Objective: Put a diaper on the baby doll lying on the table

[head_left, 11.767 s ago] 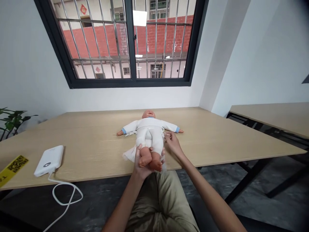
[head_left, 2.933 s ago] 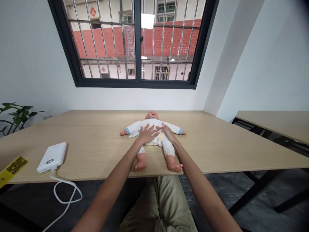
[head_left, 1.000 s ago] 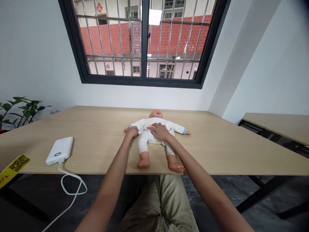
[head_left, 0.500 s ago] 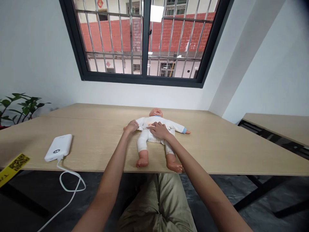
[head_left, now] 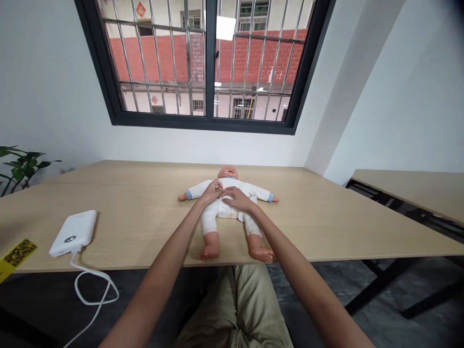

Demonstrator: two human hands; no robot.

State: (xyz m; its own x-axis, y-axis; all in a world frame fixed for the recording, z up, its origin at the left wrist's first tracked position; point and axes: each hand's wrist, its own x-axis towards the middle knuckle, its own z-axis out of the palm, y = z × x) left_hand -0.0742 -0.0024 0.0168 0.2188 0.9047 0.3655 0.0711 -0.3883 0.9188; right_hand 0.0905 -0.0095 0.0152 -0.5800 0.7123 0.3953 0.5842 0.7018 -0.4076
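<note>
While a pale wooden table [head_left: 145, 208] spreads around the fingers, a barred window [head_left: 203, 123] stands in the white wall beyond them. The doll [head_left: 227, 211] lies face up beneath the fingers, its feet on the person's side of them. The left hand [head_left: 211, 192] has curled fingers at the doll's waist; whether they pinch cloth cannot be told. The right hand [head_left: 237, 198] rests on the doll's belly, fingers slightly apart. Well left of the fingers lies a white power bank [head_left: 74, 233] with a cable [head_left: 99, 276]; farther left, a yellow label [head_left: 16, 257] bears a QR code.
</note>
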